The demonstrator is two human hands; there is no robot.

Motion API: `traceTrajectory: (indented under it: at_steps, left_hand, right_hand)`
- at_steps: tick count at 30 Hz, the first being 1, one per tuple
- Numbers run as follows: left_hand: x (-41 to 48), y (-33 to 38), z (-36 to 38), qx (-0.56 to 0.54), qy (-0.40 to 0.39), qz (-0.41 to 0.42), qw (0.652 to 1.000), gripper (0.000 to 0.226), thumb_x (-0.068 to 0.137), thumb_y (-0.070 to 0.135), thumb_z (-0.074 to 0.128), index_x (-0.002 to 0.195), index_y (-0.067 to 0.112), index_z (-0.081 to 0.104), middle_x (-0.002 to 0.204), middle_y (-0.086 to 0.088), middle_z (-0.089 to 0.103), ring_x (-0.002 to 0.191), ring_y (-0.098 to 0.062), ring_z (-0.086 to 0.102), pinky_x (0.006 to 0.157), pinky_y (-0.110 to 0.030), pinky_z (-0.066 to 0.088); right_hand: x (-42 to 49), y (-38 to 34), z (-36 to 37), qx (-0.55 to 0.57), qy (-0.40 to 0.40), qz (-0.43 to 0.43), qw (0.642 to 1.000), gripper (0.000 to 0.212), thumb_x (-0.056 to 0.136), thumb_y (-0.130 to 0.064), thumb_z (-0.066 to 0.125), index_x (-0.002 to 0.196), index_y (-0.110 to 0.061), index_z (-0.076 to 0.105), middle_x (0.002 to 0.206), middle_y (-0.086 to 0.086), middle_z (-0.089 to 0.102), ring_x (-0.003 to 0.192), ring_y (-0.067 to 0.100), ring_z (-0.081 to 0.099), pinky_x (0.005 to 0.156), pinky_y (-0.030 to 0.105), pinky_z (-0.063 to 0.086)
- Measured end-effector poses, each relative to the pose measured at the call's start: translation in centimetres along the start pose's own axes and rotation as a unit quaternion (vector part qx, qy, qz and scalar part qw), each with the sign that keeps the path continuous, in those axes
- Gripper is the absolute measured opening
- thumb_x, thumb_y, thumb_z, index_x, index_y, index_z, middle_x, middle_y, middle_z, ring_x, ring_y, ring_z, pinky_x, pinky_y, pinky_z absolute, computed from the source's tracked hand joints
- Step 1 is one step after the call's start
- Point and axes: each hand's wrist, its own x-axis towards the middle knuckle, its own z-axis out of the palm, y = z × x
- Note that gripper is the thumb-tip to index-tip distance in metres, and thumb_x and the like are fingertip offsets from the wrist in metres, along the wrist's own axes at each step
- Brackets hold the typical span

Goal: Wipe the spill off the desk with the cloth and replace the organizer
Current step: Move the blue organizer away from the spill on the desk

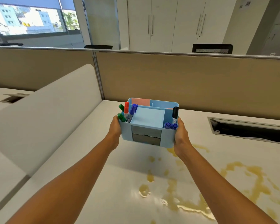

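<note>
Item: organizer (148, 120), light blue, markers (128, 112) in its side compartments.
Position: held off the desk (120, 183), above the far edge of the spill (192, 207). The left grip (116, 126) and right grip (181, 135) each clasp one side wall.
Spill: yellow liquid, unwiped.
Cloth: not in view.
Status, judged: organizer lifted clear only; wiping and replacing remain.

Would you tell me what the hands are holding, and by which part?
The left hand and right hand grip the light-blue plastic organizer by its opposite sides.
</note>
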Motion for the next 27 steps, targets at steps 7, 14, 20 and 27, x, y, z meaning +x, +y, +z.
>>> traceTrajectory:
  at_steps: [7,14,20,27]
  left_hand:
    - [1.9,0.0,-9.3,0.004,0.013,0.006,1.0,0.038,0.099,0.03,0.013,0.079,0.027,0.045,0.079,0.001,0.051,0.073,-0.009,0.048,0.088,-0.034,0.038]
    - [4.1,-1.6,-16.1,0.003,0.025,-0.01,1.0,0.039,0.099,0.032,0.013,0.079,0.029,0.046,0.079,0.001,0.054,0.073,-0.01,0.05,0.085,-0.034,0.041]
    - [5.6,-4.5,-19.8,0.003,0.033,-0.04,0.999,0.042,0.099,0.032,0.013,0.075,0.029,0.048,0.075,-0.002,0.055,0.07,-0.011,0.05,0.069,-0.026,0.042]
    - [7.3,-6.1,-21.5,-0.008,0.034,-0.056,0.998,0.043,0.099,0.031,0.013,0.075,0.028,0.048,0.073,-0.003,0.054,0.069,-0.011,0.05,0.064,-0.022,0.04]
  right_hand:
    - [-2.8,3.8,8.4,-0.009,-0.019,0.009,1.0,0.04,0.096,-0.052,0.022,0.082,-0.037,0.056,0.077,0.0,0.062,0.068,0.015,0.056,0.062,0.029,0.044]
    - [-4.1,7.9,14.5,-0.014,-0.036,0.034,0.999,0.039,0.096,-0.052,0.02,0.084,-0.037,0.054,0.077,0.0,0.061,0.069,0.015,0.056,0.063,0.027,0.043]
    - [-4.3,11.4,17.2,-0.008,-0.048,0.06,0.997,0.049,0.096,-0.053,0.024,0.124,-0.024,0.051,0.096,0.007,0.063,0.073,0.016,0.057,0.06,0.027,0.045]
    - [-4.0,13.5,18.5,-0.004,-0.051,0.065,0.997,0.052,0.095,-0.051,0.028,0.137,-0.023,0.042,0.127,0.014,0.057,0.104,0.028,0.057,0.081,0.036,0.046]
